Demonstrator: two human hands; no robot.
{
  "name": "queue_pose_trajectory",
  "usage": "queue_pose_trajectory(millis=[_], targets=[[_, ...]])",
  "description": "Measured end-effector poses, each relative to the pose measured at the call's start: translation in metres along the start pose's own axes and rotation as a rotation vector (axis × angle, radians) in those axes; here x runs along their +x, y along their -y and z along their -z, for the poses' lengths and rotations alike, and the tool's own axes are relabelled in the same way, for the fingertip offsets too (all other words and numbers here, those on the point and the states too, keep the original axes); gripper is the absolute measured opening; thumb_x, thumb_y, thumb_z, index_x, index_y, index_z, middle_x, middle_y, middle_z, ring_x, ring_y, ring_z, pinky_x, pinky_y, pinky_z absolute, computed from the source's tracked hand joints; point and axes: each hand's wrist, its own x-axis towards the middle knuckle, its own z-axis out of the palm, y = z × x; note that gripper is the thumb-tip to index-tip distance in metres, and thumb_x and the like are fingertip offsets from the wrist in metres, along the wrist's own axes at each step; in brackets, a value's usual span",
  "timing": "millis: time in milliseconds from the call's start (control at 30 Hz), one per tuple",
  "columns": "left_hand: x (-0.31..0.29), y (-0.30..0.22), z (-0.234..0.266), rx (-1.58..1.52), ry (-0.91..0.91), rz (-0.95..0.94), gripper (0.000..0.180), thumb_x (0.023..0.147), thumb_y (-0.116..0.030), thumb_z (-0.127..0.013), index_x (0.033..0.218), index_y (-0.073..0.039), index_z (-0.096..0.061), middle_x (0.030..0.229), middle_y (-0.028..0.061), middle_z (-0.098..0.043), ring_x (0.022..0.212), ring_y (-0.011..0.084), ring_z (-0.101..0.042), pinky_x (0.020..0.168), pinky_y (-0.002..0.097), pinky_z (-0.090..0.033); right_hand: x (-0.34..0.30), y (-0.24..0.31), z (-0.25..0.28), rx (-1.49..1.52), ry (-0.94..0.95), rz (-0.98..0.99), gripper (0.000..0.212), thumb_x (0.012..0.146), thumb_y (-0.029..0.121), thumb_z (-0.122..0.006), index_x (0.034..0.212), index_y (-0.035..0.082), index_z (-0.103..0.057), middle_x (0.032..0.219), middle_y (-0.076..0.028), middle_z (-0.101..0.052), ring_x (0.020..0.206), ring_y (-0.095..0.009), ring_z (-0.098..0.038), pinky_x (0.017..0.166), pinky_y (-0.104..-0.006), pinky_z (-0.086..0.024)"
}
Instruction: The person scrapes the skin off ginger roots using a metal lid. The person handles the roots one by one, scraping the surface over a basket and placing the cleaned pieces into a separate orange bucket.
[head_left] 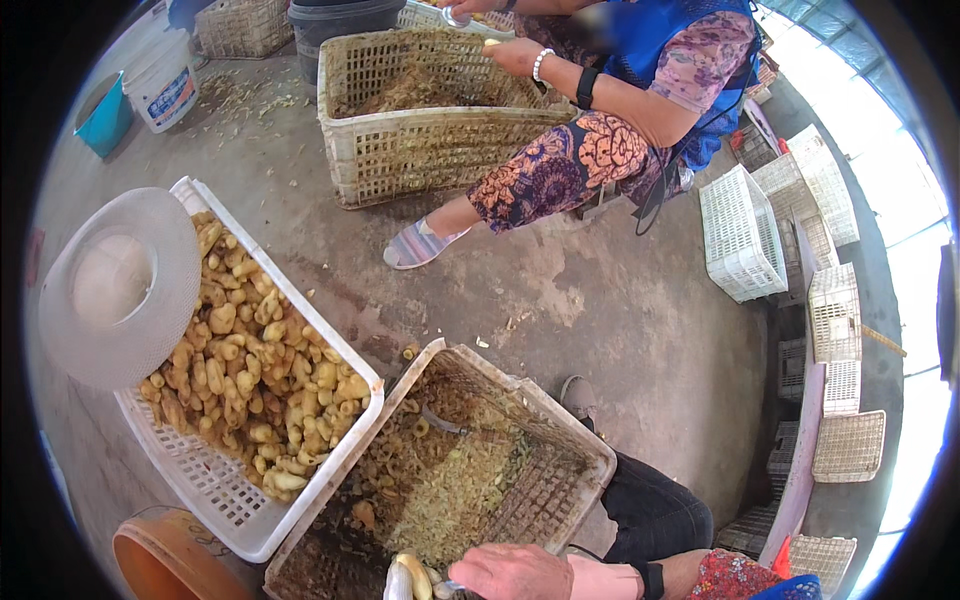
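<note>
At the lower edge my right hand (512, 573) is closed, palm down, with a dark band on the wrist. A bit of something shiny shows at its fingertips, too little to name. Beside it my left hand (398, 583), seemingly in a white glove and mostly cut off, grips a piece of pale ginger (414, 574). Both hands are over the near rim of a dirty plastic crate (560, 405) holding peelings (455, 500) and a curved blade-like piece (440, 420). To its left, a white crate (300, 525) is heaped with ginger roots (265, 370).
A wide-brimmed hat (115, 285) lies on the ginger crate's far left corner. An orange bucket (170, 560) stands near left. Opposite sits a co-worker (640, 110) at another peelings crate (440, 150). White crates (742, 235) line the right; buckets (160, 80) stand far left.
</note>
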Motion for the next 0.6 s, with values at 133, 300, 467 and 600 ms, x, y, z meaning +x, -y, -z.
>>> queue_pose_trajectory(millis=[133, 300, 467, 600], targets=[[-0.012, 0.004, 0.001, -0.303, 0.198, 0.157, 0.036, 0.100, -0.042, -0.041, 0.103, -0.016, -0.065, 0.074, -0.0033, -0.053, 0.064, 0.0090, -0.048, 0.056, 0.0220, -0.041, -0.005, -0.004, -0.011, 0.005, -0.058, 0.020, 0.015, 0.084, 0.006, -0.048, 0.099, 0.003, -0.045, 0.080, -0.014, -0.056, 0.078, -0.034, -0.061, 0.065, -0.0426, -0.051], [-0.027, 0.011, -0.011, -0.209, 0.057, 0.028, 0.044, 0.095, -0.055, -0.041, 0.108, -0.014, -0.053, 0.081, 0.0029, -0.056, 0.062, 0.0142, -0.051, 0.050, 0.0248, -0.039, -0.012, 0.007, -0.015, 0.040, -0.036, 0.052, 0.013, 0.086, 0.006, -0.047, 0.098, 0.005, -0.044, 0.079, -0.015, -0.058, 0.072, -0.036, -0.063, 0.061, -0.0435, -0.053], [-0.044, -0.004, -0.011, -0.566, 0.231, 0.134, 0.045, 0.096, -0.053, -0.041, 0.106, -0.012, -0.057, 0.079, 0.0084, -0.061, 0.055, 0.0170, -0.055, 0.041, 0.0229, -0.045, -0.013, 0.017, -0.006, 0.176, -0.179, 0.126, 0.016, 0.088, 0.019, -0.055, 0.099, 0.007, -0.060, 0.083, -0.011, -0.060, 0.081, -0.030, -0.063, 0.074, -0.0360, -0.052], [-0.066, 0.008, -0.012, -0.516, 0.494, 0.000, 0.048, 0.099, -0.047, -0.041, 0.125, -0.008, -0.051, 0.099, 0.0115, -0.061, 0.072, 0.0201, -0.058, 0.040, 0.0218, -0.042, -0.040, 0.019, 0.002, 0.712, -0.309, -0.135, 0.016, 0.091, 0.014, -0.062, 0.105, 0.006, -0.058, 0.091, -0.004, -0.065, 0.085, -0.009, -0.059, 0.077, -0.0265, -0.049]])
